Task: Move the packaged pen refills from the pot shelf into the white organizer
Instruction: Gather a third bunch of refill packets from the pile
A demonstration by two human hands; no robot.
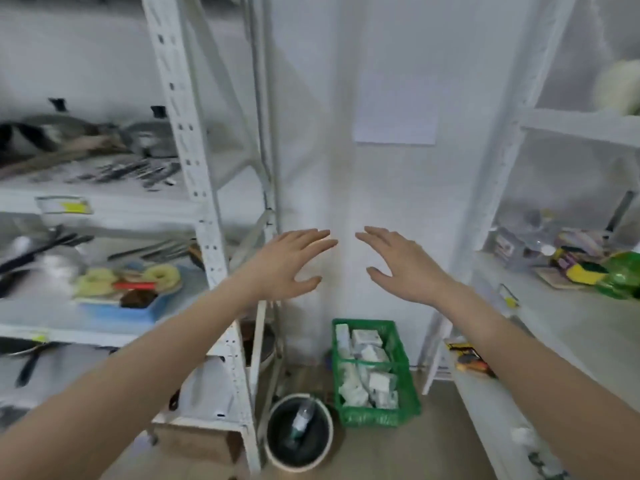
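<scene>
Both hands (346, 261) hover empty, fingers spread.

You've got matt white perforated metal racks (188, 140), a green plastic lattice crate (408, 372), a paper sheet (394, 112) and a glossy bucket (277, 441).

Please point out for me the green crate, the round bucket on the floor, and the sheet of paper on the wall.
green crate (408, 375): head view, on its right wall.
round bucket (277, 455): head view, on its pale rim.
sheet of paper (394, 112): head view, on its middle.
</scene>
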